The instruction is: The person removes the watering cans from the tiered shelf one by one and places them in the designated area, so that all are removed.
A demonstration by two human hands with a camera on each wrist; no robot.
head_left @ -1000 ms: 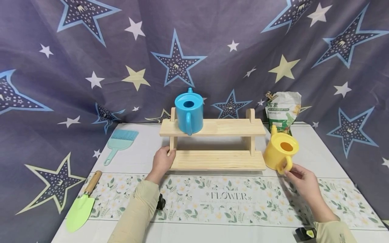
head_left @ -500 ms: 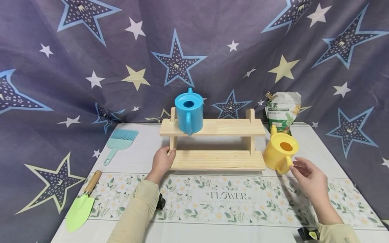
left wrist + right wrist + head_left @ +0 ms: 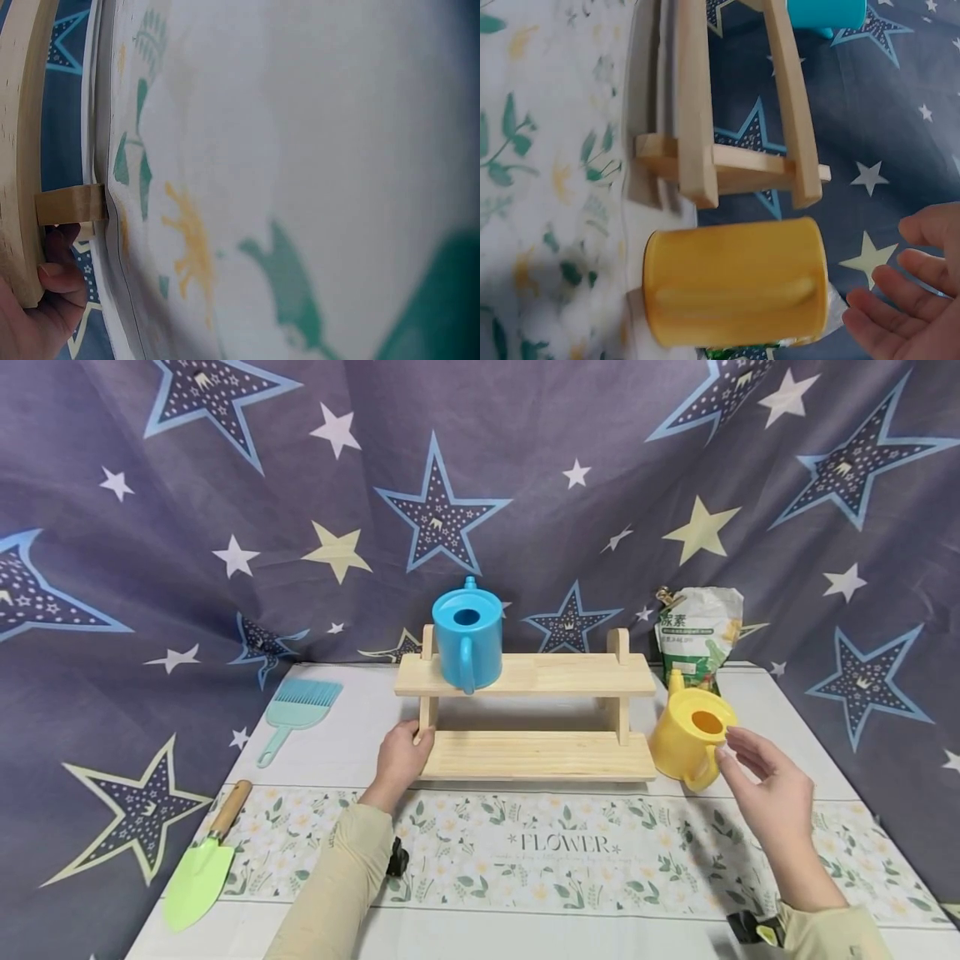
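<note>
A two-tier wooden shelf stands on the table, with a blue watering can on the left of its upper board. My left hand grips the left end of the lower board; in the left wrist view its fingers curl at the board's edge. To the right of the shelf stands a yellow watering can, spout away from me and handle toward me. Beside its handle is my right hand, fingers spread and relaxed. The right wrist view has a gap between that hand and the yellow can.
A white and green bag with a clip stands behind the yellow can. On the left lie a teal brush and a green hand trowel with a wooden handle. A floral runner crosses the table; a starry curtain hangs behind.
My right hand has let go of the yellow watering can's handle, moved right and then up, its fingers spreading. The left hand and the shelf have stayed put.
</note>
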